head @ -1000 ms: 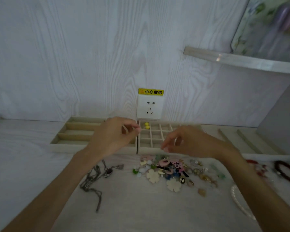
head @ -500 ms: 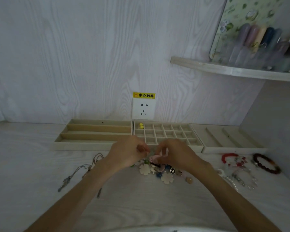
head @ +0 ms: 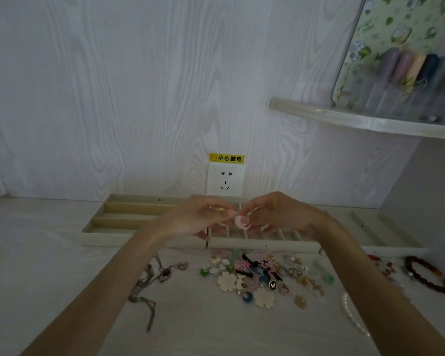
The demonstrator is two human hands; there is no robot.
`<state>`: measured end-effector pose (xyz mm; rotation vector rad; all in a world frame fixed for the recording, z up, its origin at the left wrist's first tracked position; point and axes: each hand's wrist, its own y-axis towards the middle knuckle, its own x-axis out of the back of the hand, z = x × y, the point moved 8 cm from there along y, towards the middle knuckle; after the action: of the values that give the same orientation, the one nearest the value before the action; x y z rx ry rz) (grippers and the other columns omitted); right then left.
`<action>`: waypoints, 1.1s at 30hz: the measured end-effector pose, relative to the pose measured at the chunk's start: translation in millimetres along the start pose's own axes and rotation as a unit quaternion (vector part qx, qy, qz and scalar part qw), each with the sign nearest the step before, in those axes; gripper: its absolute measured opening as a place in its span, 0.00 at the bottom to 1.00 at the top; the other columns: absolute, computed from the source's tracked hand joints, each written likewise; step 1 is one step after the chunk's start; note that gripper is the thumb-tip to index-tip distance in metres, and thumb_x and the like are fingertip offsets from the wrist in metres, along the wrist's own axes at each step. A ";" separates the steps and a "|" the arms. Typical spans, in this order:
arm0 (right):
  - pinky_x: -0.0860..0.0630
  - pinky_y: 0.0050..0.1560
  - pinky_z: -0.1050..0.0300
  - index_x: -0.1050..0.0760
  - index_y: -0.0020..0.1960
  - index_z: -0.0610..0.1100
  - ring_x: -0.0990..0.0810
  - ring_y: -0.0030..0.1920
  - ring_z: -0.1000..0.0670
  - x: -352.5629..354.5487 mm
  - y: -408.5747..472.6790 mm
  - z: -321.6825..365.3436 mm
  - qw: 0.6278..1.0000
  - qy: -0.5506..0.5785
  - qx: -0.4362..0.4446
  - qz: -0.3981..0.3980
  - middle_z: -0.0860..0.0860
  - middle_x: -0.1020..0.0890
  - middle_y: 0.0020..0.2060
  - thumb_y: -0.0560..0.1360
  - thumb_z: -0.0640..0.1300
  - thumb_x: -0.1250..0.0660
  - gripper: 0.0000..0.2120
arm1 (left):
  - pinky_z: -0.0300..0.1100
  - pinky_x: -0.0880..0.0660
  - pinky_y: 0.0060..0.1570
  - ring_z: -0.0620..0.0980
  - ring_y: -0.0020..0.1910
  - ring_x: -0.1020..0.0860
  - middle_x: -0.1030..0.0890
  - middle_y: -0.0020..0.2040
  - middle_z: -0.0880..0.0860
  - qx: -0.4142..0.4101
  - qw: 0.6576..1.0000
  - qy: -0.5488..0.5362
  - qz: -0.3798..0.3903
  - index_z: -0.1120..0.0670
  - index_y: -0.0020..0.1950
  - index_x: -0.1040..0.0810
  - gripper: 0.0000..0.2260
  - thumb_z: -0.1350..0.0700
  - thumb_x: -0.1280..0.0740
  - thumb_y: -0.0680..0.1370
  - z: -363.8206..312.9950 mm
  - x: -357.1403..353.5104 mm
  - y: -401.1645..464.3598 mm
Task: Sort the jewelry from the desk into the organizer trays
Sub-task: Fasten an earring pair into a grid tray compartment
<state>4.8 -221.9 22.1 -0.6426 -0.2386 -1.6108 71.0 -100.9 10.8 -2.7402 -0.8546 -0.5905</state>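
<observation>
My left hand [head: 198, 219] and right hand [head: 280, 214] meet in the air above the grid tray [head: 265, 244], and between them I hold a small pink earring [head: 242, 222]; my right fingers [head: 252, 214] pinch it from one side, and my left fingers [head: 228, 213] curl in toward it from the other, touching or nearly so, I cannot tell which. My hands and wrists hide most of the grid tray's small compartments. To its left lies the long-slot tray [head: 129, 217], touching it side by side, and to its right a third tray [head: 385, 235] with slanted dividers. On the tabletop [head: 62, 278] just in front of the trays is the loose heap of jewelry [head: 257, 276]: cream flower pieces, pink and black bits, green beads, gold rings. A tangled chain necklace [head: 149, 281] lies near my left forearm, and a dark red bead bracelet [head: 427, 276] sits well off to the right beside a pearl strand [head: 350, 314] my right arm partly covers. Behind the trays, a wall socket [head: 225, 180] with a yellow warning label [head: 226, 158] above it; a shelf [head: 365, 122] with bottles hangs upper right.
</observation>
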 end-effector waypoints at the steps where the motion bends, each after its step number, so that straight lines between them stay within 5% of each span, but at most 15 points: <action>1: 0.23 0.36 0.68 0.20 0.47 0.47 0.17 0.37 0.58 1.1 5.8 0.6 1.000 0.004 -0.001 -0.002 0.51 0.16 0.39 0.73 0.42 0.30 0.04 | 0.32 0.25 0.35 0.38 0.42 0.17 0.16 0.46 0.45 -0.003 1.000 0.001 -0.010 0.46 0.55 0.20 0.08 0.50 0.33 0.77 -1.9 3.7 4.5; 11: 0.22 0.45 0.68 0.20 0.56 0.42 0.17 0.49 0.53 18.7 56.6 -1.6 0.995 0.094 0.005 -0.021 0.46 0.16 0.49 0.70 0.35 0.28 0.14 | 0.27 0.31 0.25 0.37 0.32 0.22 0.17 0.38 0.52 0.004 0.996 0.063 -0.068 0.52 0.52 0.18 0.07 0.56 0.30 0.74 -3.0 44.2 56.9; 18: 0.21 0.45 0.65 0.19 0.53 0.43 0.16 0.43 0.54 14.9 73.5 -14.3 0.998 0.053 -0.015 0.007 0.46 0.15 0.45 0.69 0.38 0.27 0.13 | 0.28 0.31 0.27 0.38 0.34 0.25 0.22 0.37 0.45 -0.003 0.996 0.083 -0.022 0.49 0.59 0.20 0.10 0.56 0.34 0.78 5.6 42.3 73.3; 24: 0.20 0.49 0.61 0.22 0.49 0.39 0.16 0.47 0.51 20.7 72.6 -19.3 0.986 0.167 -0.011 0.017 0.45 0.15 0.45 0.67 0.32 0.28 0.12 | 0.29 0.29 0.30 0.35 0.40 0.22 0.18 0.42 0.43 0.008 0.999 0.044 -0.013 0.46 0.54 0.19 0.07 0.52 0.33 0.77 10.6 43.3 75.4; 33: 0.20 0.52 0.57 0.22 0.55 0.41 0.16 0.49 0.49 19.8 70.9 -22.3 0.993 0.113 -0.030 -0.007 0.45 0.15 0.48 0.69 0.46 0.27 0.17 | 0.29 0.29 0.28 0.39 0.41 0.21 0.17 0.44 0.49 -0.008 0.998 0.066 -0.020 0.50 0.53 0.20 0.07 0.54 0.31 0.76 -1.4 35.1 72.0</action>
<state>66.8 -261.1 -0.8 -0.5004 -0.0283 -1.6934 138.9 -142.2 21.5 -2.6683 -0.8770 -0.7803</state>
